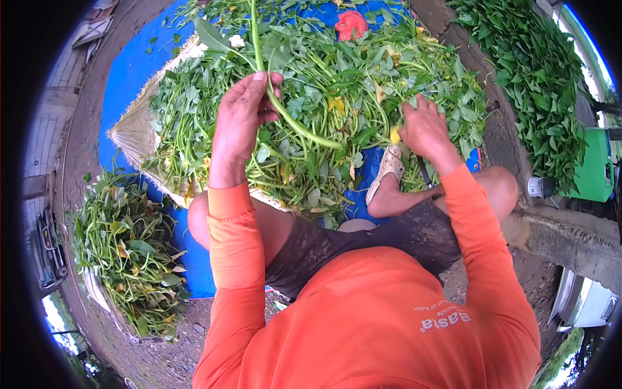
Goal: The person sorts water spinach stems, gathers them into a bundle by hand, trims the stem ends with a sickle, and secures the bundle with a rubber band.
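Note:
My left hand (245, 109) is closed on a long, thick green stem (291, 121), pinched between thumb and fingers. The stem curves down to the right and carries a few leaves at its upper end. My right hand (426, 126) is curled closed above my shoe (387, 172). A yellow bit (394, 135) shows at its fingertips, and a thin dark strip (424, 172) extends below the palm; I cannot make out what it grips. Beneath both hands spreads a big heap of cut leafy stems (324, 84), green with some yellow leaves.
A blue tarp (123, 97) and a woven sack (137, 126) lie under the heap. Another leafy pile (129, 253) sits at left, and dark green bundles (531, 84) at right beside a green container (595, 165). A red plastic piece (351, 24) rests at the back.

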